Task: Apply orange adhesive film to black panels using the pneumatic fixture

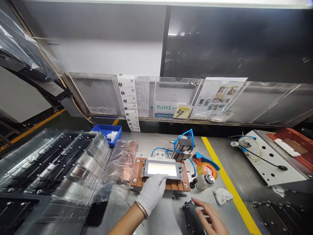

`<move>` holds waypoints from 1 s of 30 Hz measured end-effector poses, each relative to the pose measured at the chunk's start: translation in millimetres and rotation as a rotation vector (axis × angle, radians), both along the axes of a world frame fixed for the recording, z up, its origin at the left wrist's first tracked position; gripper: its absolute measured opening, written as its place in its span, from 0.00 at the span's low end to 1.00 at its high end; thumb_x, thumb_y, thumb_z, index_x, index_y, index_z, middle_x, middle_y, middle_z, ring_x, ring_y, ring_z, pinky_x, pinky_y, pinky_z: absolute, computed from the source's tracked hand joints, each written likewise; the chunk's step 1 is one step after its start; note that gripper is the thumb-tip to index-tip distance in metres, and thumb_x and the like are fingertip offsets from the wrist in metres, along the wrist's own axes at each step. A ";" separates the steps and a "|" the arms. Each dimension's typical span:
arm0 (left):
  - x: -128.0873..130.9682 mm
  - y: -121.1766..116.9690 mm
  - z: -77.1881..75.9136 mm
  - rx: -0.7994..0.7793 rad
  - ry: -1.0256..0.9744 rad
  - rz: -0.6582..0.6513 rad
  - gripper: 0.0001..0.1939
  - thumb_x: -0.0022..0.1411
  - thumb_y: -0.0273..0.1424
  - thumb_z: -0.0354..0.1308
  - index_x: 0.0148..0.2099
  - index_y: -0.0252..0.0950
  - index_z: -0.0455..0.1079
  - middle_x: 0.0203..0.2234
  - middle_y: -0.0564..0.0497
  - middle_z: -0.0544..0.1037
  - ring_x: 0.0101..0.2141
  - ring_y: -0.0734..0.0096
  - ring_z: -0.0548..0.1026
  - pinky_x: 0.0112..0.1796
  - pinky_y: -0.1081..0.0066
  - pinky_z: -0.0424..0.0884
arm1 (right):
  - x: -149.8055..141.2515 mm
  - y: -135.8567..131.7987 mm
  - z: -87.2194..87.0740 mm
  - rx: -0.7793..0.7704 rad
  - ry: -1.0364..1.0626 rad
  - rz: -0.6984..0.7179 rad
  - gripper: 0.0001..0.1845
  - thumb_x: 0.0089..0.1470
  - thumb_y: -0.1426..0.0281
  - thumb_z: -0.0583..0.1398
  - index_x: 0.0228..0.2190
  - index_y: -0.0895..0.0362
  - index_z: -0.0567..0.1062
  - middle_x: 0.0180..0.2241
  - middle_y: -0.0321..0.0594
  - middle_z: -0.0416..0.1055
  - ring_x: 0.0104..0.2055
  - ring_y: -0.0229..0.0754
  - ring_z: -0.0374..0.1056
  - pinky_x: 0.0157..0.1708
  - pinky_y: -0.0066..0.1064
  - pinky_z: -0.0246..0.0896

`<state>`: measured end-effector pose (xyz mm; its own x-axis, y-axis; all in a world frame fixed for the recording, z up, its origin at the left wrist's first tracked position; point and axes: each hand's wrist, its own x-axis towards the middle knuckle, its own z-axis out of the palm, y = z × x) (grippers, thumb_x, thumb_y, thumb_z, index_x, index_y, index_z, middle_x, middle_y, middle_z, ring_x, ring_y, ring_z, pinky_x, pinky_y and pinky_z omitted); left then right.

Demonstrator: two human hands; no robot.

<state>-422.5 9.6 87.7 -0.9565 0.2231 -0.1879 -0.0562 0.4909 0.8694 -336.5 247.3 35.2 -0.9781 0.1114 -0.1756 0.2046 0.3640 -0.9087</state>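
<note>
Touching the black-framed module's near edge (174, 178) is the gloved left hand (151, 192).

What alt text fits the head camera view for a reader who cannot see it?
A white-gloved left hand rests on a rectangular module seated on a copper-coloured fixture. The bare right hand hovers over a dark part. Clear trays are stacked at left.
</note>
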 end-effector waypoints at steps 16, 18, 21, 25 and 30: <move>-21.2 -29.4 -10.1 -0.860 0.310 -0.147 0.44 0.58 0.38 0.60 0.70 0.30 0.47 0.69 0.37 0.49 0.68 0.43 0.44 0.66 0.42 0.41 | -86.1 23.0 14.1 0.533 -0.054 0.314 0.27 0.54 0.58 0.47 0.43 0.58 0.78 0.50 0.54 0.72 0.47 0.67 0.71 0.46 0.63 0.64; -13.0 -52.6 -1.9 -0.894 0.235 0.005 0.44 0.57 0.38 0.60 0.70 0.27 0.48 0.68 0.35 0.52 0.67 0.44 0.48 0.65 0.46 0.45 | -83.7 21.2 14.0 0.471 -0.069 0.292 0.29 0.53 0.56 0.48 0.45 0.59 0.77 0.52 0.54 0.70 0.49 0.66 0.70 0.50 0.62 0.62; -2.8 -79.8 7.1 -0.729 0.062 0.115 0.40 0.60 0.41 0.56 0.68 0.25 0.52 0.63 0.34 0.64 0.62 0.49 0.62 0.61 0.56 0.58 | -86.4 10.0 8.0 0.329 -0.071 0.251 0.35 0.53 0.50 0.48 0.50 0.61 0.74 0.52 0.54 0.69 0.52 0.59 0.68 0.55 0.52 0.62; -6.8 -85.5 11.4 -0.516 -0.054 0.160 0.35 0.64 0.43 0.48 0.66 0.24 0.56 0.55 0.31 0.70 0.56 0.48 0.68 0.56 0.55 0.62 | -102.6 -16.1 -6.5 0.118 -0.177 0.164 0.40 0.51 0.49 0.48 0.53 0.65 0.70 0.42 0.55 0.74 0.37 0.52 0.74 0.33 0.43 0.73; -21.4 -67.2 12.5 -0.367 -0.075 0.161 0.23 0.63 0.40 0.49 0.53 0.30 0.70 0.46 0.35 0.76 0.51 0.52 0.72 0.54 0.58 0.65 | -111.6 -37.3 -13.9 -0.112 -0.240 0.053 0.35 0.48 0.49 0.53 0.45 0.63 0.75 0.23 0.42 0.74 0.27 0.49 0.74 0.28 0.39 0.73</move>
<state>-443.9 -57.6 100.2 -0.9545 -0.0228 -0.2973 -0.2137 0.7478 0.6286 -448.1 210.0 21.3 -0.9109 0.0278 -0.4117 0.4025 0.2799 -0.8716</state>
